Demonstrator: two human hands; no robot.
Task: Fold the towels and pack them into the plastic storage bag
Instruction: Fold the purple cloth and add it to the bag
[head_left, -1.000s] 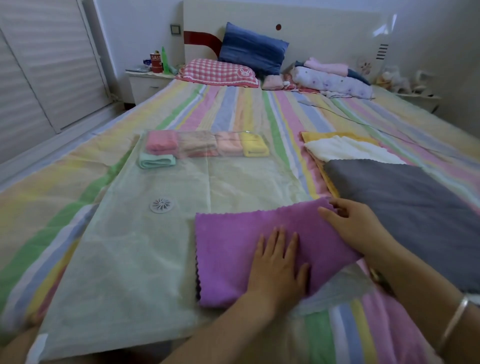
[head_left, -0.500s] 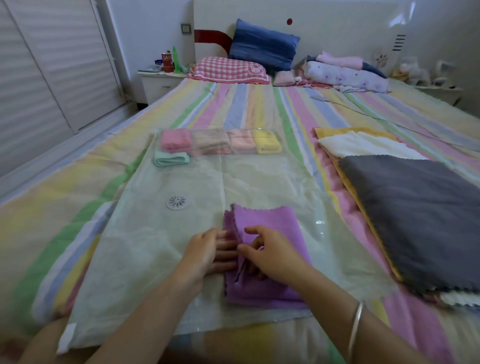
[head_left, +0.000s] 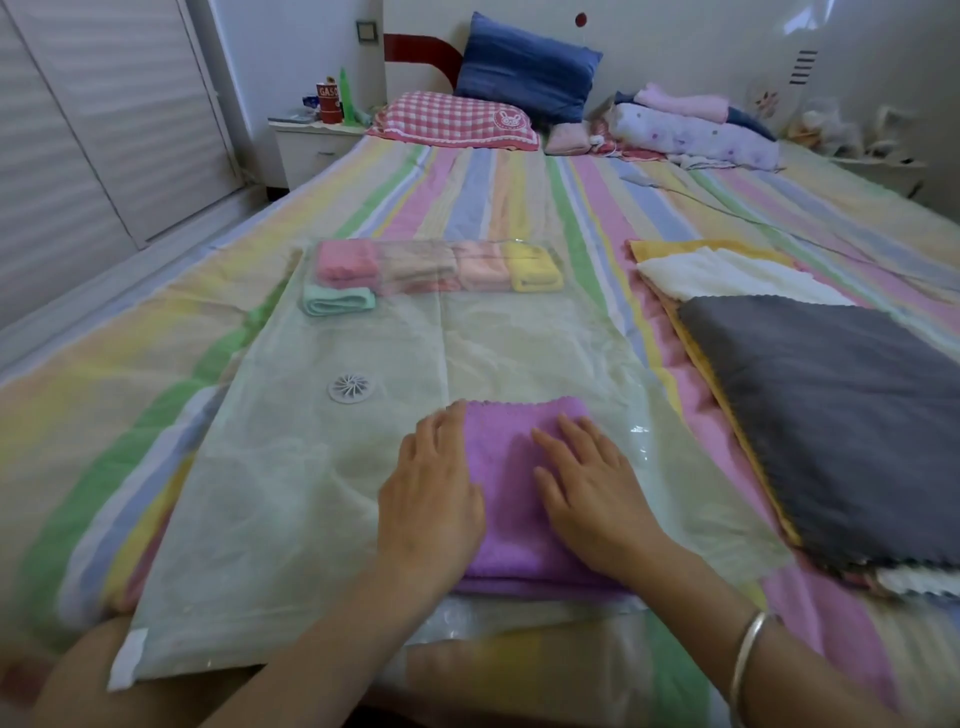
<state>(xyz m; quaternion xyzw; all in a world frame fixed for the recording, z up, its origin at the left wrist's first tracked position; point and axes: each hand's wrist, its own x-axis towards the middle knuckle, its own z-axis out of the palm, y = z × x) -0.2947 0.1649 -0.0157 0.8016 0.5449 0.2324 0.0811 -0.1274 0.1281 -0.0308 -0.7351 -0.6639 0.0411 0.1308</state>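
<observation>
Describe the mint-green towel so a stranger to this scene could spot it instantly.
On the striped bed lies a clear plastic bag with a row of folded towels at its far end. The mint-green towel sits just in front of the pink towel at the row's left end. It alone is green and out of line.

- L hand (head_left: 431, 499): bare, forearm bare to frame edge.
- R hand (head_left: 592, 499): bare, forearm bare too.
- R wrist: thin plain silver bangle (head_left: 748, 649), smooth metal, sits just behind the hand.
</observation>
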